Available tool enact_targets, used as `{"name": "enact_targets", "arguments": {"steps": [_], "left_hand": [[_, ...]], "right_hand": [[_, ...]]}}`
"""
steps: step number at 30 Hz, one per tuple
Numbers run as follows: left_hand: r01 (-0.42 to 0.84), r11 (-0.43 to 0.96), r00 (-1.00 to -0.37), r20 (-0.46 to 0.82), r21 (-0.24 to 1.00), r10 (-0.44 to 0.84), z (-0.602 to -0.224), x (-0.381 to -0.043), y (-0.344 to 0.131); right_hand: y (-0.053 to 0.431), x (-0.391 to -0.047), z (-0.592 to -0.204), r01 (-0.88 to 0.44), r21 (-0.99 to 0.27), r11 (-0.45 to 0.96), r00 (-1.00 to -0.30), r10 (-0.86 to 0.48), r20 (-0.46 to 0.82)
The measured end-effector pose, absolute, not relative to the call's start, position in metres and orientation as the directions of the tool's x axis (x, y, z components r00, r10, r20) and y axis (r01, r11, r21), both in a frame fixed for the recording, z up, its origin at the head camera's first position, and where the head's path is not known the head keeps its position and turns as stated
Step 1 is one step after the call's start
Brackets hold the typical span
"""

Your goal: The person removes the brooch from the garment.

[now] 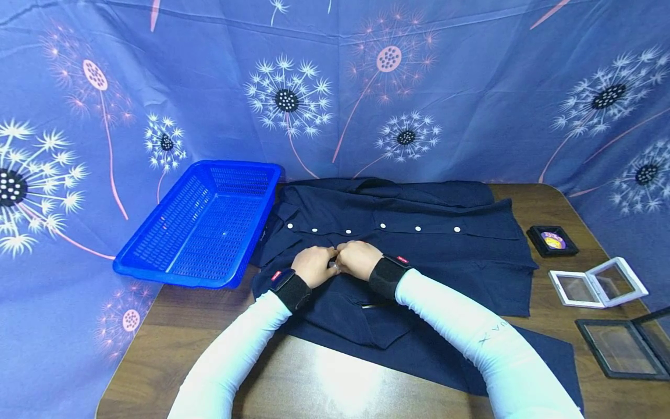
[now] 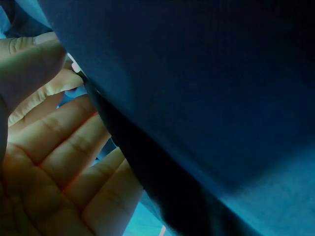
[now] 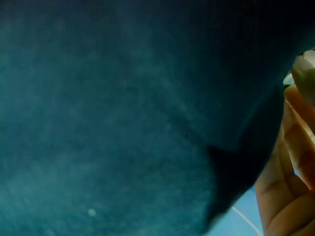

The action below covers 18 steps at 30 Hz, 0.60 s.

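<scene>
Pinching creased navy shirt (image 1: 455, 265): left hand (image 1: 312, 266), right hand (image 1: 358, 260) | round white buttons (image 1: 383, 226) | perforated basket (image 1: 180, 282)

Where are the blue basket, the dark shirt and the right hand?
Blue basket (image 1: 216, 230), head view: on its bare floor.
Dark shirt (image 1: 452, 256), head view: on plain cloth.
Right hand (image 1: 359, 260), head view: on its back.

A dark blue button-up shirt (image 1: 450, 256) is lying spread out on the brown table (image 1: 282, 372), with its collar (image 1: 277, 245) pointing left. Six white buttons (image 1: 383, 226) are sitting in a row along one front edge. The left hand (image 1: 314, 266) and right hand (image 1: 359, 260) are pinching the cloth on the near side of that row.
</scene>
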<state>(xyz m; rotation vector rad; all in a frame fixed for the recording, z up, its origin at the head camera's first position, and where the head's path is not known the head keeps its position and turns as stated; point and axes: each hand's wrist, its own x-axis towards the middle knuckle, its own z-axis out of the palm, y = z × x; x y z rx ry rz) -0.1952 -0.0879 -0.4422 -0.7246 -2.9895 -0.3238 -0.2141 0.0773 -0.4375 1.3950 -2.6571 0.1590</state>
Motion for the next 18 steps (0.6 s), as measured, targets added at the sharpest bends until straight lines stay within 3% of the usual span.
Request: {"name": "enact_targets", "arguments": {"steps": [8,18], "left_hand": [[0.451,0.871,-0.893,0.081,0.194,0.444,-0.4401,-0.1948,-0.0872],[0.442,0.873,-0.897,0.081,0.206,0.435,-0.4396,-0.1950,-0.0869]], "right_hand": [[0.0776,-0.2137,-0.4390,-0.829,-0.041,0.557,-0.553,-0.808,0.205],[0.0777,-0.2105,-0.4388,-0.795,-0.060,0.603,-0.602,-0.774,0.195]]}}
